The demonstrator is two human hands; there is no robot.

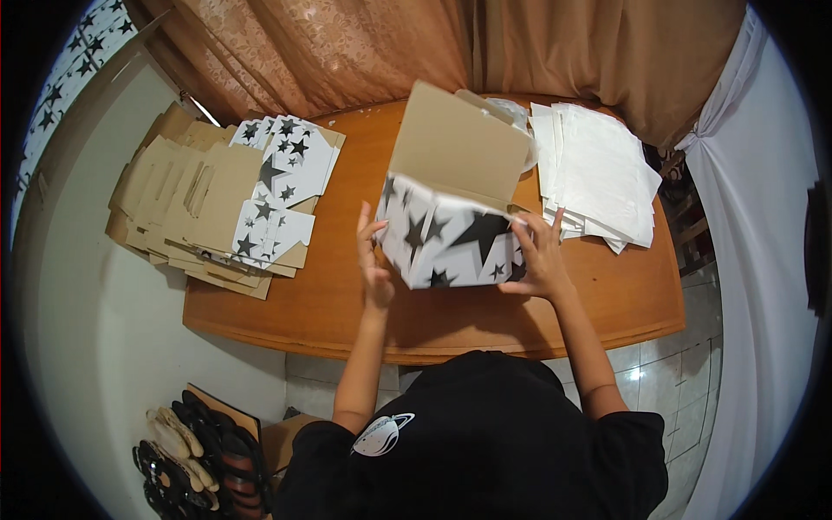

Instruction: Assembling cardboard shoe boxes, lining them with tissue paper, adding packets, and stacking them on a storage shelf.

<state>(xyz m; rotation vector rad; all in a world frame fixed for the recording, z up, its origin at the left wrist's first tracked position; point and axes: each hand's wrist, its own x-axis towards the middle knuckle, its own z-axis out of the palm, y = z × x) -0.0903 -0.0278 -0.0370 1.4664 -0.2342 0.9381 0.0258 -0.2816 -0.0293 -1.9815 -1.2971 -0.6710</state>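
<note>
A cardboard box (459, 238), white with black stars outside and plain brown inside, is tilted above the near middle of the table, its lid (459, 143) standing up and back. My right hand (539, 260) grips its right end, thumb low on the front and fingers along the upper edge. At the left end, my left hand (374, 260) curves against the side, fingertips touching the edge and thumb lower down. The inside of the box is mostly hidden behind its front wall.
Flattened star-patterned boxes (212, 195) lie in an overlapping pile at the table's left. White sheets (602, 173) are stacked at the right, beside clear plastic (517, 121). Brown curtains (364, 52) hang behind the wooden table (286, 316). Shoes (195, 459) stand at lower left.
</note>
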